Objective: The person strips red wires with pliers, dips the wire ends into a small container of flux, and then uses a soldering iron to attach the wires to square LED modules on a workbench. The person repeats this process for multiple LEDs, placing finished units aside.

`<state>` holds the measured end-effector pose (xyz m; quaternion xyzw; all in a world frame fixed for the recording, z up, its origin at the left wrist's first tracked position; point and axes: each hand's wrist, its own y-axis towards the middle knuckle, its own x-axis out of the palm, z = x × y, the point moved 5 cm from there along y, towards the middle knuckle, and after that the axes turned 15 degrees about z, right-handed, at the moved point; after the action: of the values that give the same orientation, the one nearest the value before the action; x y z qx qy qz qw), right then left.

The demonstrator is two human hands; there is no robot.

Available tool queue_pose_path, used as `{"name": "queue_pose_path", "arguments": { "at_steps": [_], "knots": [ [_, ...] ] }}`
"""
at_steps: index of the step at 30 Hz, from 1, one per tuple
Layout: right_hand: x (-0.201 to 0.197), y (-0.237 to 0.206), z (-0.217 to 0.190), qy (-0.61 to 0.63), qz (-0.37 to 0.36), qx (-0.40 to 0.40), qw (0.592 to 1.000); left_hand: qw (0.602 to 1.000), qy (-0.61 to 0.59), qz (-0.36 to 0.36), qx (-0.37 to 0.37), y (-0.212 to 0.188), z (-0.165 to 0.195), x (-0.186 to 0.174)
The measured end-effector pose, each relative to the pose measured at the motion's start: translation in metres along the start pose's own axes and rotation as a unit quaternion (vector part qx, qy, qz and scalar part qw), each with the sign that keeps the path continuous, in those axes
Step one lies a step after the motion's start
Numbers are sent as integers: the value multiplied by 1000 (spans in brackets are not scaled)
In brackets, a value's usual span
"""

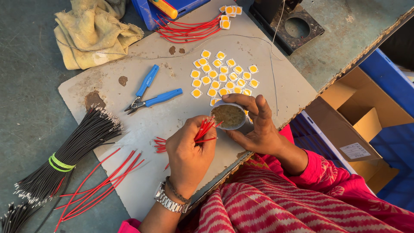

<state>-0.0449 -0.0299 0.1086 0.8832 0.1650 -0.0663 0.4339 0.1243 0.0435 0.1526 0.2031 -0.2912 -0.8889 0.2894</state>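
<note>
My left hand point(189, 155) grips a small bunch of short red wires point(204, 130), their tips pointing at a small round tin point(229, 116) of brownish paste. My right hand point(257, 125) holds that tin by its rim at the front edge of a grey board point(172, 112). Just behind the tin lie several square white chips with yellow centres point(222, 77). More short red wires point(160, 145) poke out to the left of my left hand.
Blue-handled cutters point(148, 95) lie on the board. A tied bundle of black wires point(69, 157) and loose long red wires point(99, 185) are at the left. A yellowish rag point(92, 34), a red wire coil point(189, 29) and cardboard boxes point(366, 125) surround the board.
</note>
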Motion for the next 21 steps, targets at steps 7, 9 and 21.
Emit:
{"name": "queue_pose_path", "arguments": {
  "at_steps": [7,9,21],
  "knots": [
    [-3,1,4,10,32,13,999,995,-18,20,-94,2,-10,0],
    [-3,0,4,12,36,12,999,994,-20,19,-107,4,-12,0],
    [-3,-2,7,2,41,3,999,997,54,-18,-52,7,-6,5]
  ]
}}
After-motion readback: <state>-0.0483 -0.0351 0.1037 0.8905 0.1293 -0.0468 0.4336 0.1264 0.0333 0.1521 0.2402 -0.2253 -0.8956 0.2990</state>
